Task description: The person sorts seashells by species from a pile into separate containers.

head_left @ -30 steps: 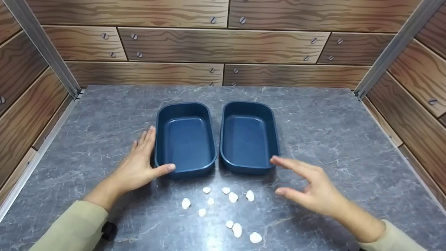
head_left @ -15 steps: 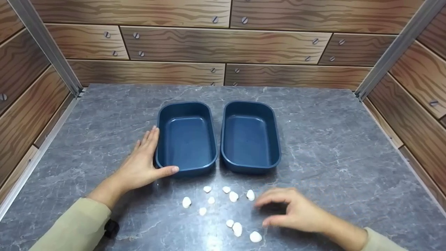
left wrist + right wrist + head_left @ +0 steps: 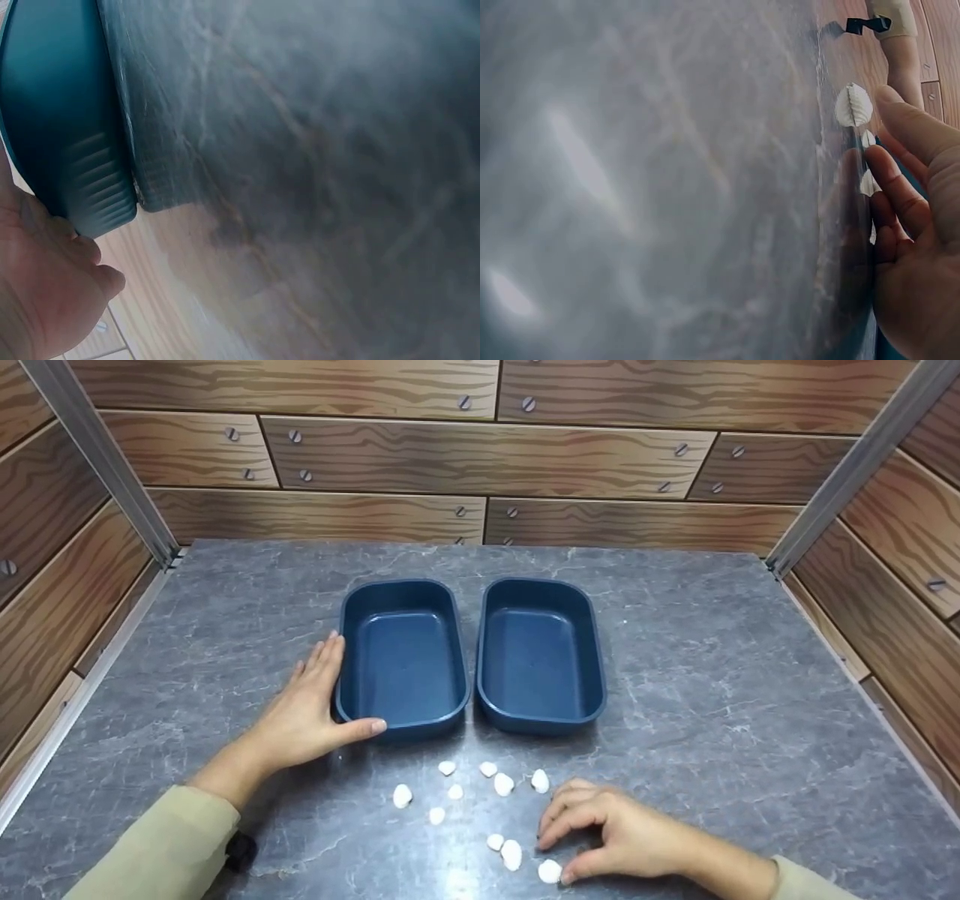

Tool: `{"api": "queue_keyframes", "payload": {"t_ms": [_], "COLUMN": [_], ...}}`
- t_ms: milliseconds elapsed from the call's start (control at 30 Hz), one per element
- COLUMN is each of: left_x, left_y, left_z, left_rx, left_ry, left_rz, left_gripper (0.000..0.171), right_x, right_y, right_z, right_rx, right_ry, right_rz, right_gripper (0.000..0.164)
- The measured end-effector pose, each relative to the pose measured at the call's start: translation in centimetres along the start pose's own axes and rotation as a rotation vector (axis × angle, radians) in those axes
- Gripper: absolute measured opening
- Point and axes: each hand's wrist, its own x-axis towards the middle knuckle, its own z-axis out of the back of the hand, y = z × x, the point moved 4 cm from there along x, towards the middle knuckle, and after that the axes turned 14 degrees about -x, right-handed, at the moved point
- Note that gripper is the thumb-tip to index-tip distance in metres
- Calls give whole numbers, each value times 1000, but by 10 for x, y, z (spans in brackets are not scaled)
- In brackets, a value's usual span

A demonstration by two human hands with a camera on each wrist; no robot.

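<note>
- Left hand (image 3: 300, 727): fingers straight against the left outer wall of the left blue bin (image 3: 405, 671), thumb reaching across its near-left corner. Touching it, not clamped.
- Right hand (image 3: 626, 829): low over the table (image 3: 720, 675), fingers bent, clear gap between thumb and index. Nothing gripped.
- Nearest white seashell (image 3: 550, 871): lies on the table at the right hand's thumb tip. Can't tell if thumb and shell touch. Right wrist view shows ribs and a dark line down its middle.
- Two more shells just left of it and slightly farther: a larger oval shell (image 3: 511, 855) and a small shell (image 3: 495, 842), right next to each other.
- Seven other shells (image 3: 504, 784) scattered loosely between those three and the bins, all on the table.
- Right blue bin (image 3: 536, 667): same shape, beside the left one, narrow gap between. Both upright, insides bare.
- Hands well apart from each other.
- Light sleeve (image 3: 154, 844) on left arm, black strap (image 3: 241, 853) at the cuff.
- Wood-print panels (image 3: 480, 457) on far side.
</note>
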Motion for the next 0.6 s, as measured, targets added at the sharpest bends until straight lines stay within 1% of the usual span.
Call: {"api": "queue_keyframes", "payload": {"t_ms": [133, 300, 500, 600], "left_x": [0, 0, -1, 0], "left_y": [0, 1, 0, 0], "left_z": [0, -1, -1, 0], "left_rx": [-3, 4, 7, 10], "left_ry": [-4, 1, -11, -11], "left_rz": [-7, 5, -3, -8], "left_gripper": [133, 133, 133, 134], "right_x": [0, -1, -1, -1], "right_y": [0, 0, 0, 1], "right_z": [-1, -2, -3, -3], "right_rx": [-24, -55, -47, -57], "right_ry": [22, 28, 42, 35], "right_rz": [-3, 21, 6, 12], "right_gripper": [36, 36, 35, 33]}}
